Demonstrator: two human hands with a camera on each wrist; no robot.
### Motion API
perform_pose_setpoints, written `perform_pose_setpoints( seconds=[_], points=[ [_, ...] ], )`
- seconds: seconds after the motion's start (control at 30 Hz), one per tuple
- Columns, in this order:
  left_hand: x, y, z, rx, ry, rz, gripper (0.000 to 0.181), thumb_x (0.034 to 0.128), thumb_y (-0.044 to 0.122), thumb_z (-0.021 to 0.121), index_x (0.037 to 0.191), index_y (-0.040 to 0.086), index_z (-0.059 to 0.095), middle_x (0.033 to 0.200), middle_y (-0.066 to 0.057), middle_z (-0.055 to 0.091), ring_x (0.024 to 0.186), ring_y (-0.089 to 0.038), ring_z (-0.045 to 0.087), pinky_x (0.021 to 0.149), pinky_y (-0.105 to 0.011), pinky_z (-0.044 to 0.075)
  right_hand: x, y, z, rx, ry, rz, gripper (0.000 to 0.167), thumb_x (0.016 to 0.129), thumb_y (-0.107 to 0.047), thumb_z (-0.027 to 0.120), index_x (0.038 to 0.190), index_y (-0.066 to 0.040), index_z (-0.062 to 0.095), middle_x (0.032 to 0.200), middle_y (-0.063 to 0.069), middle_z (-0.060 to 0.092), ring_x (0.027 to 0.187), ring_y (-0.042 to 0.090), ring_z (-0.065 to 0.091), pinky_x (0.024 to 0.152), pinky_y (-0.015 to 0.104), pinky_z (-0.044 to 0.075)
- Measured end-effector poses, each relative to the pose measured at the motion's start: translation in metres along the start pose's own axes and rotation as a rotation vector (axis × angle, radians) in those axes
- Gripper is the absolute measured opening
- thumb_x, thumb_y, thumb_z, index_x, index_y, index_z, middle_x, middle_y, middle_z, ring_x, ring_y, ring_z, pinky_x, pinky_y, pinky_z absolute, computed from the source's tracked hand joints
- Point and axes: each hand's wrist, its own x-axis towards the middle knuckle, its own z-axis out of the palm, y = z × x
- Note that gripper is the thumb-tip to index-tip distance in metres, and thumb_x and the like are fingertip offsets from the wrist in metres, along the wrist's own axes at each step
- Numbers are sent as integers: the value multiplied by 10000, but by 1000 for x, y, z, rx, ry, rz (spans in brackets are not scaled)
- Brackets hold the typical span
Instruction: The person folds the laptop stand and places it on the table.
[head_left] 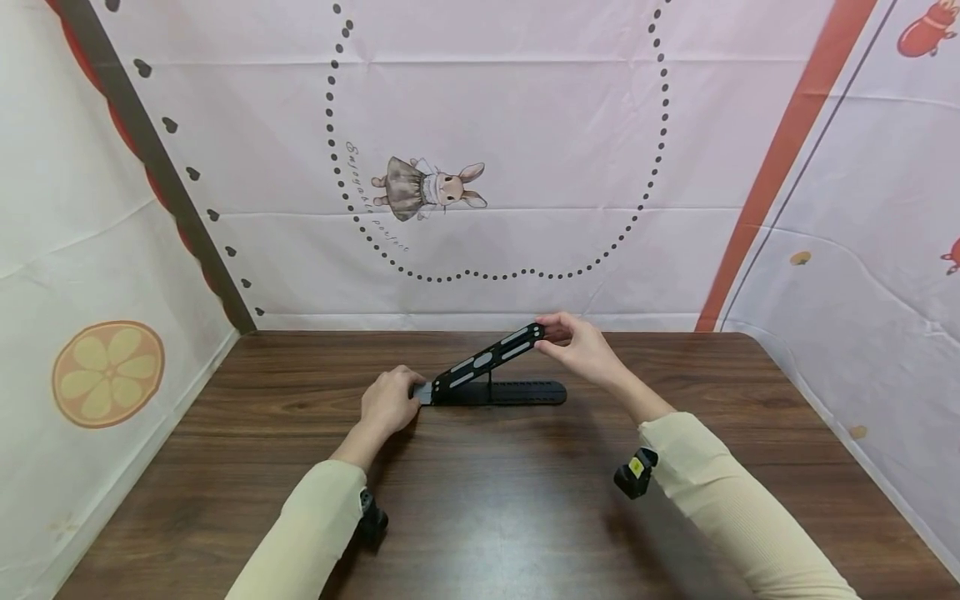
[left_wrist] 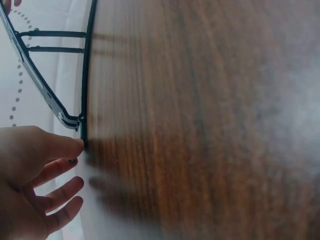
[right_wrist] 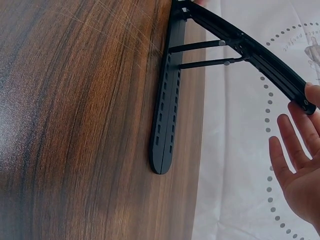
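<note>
A black folding laptop stand lies on the table, its upper arm raised at a slant above the slotted flat base. Two thin struts join arm and base. At the stand's left, hinged end, my left hand pinches the low grey tip, the thumb on its edge and the other fingers apart from it. My right hand pinches the raised far end of the arm between thumb and forefinger, with the remaining fingers spread in the right wrist view.
The dark wooden table reaches back to a white printed cloth hanging behind it. More cloth hangs along the left and right sides. A small black camera sits on the right wrist.
</note>
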Motion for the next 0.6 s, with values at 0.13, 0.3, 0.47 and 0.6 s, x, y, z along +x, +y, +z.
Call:
perform_pose_setpoints(
  seconds=[0.13,0.3,0.47,0.6],
  points=[
    [3,0,0,20,16,0,306,807,93,646,1107,151,667,1178,-47,596,1048,-292,570,702,-428,508,0,0,0,-6,1,-10,351,852,-105,650,1189,-60,565,1116,128,620,978,253,615,809,392,510],
    [3,2,1,25,24,-10,306,810,91,645,1111,146,666,1196,-55,595,1061,-312,556,695,-437,509,1,1,1,-8,6,-6,345,853,-114,649,1184,-60,569,1102,127,625,967,248,620,803,383,513],
    [2,2,2,-2,22,-30,303,814,137,666,1117,136,660,1188,-65,602,1067,-307,550,732,-457,501,1,0,1,1,12,-3,340,846,-114,658,1171,-53,577,1080,131,637,954,250,625,799,384,514],
    [0,3,0,-32,31,-39,340,800,208,691,1127,124,653,1162,-85,620,1063,-299,564,758,-467,495,1,-1,0,-8,13,0,341,845,-128,661,1170,-58,580,1070,127,642,950,245,627,792,383,516]
  ],
)
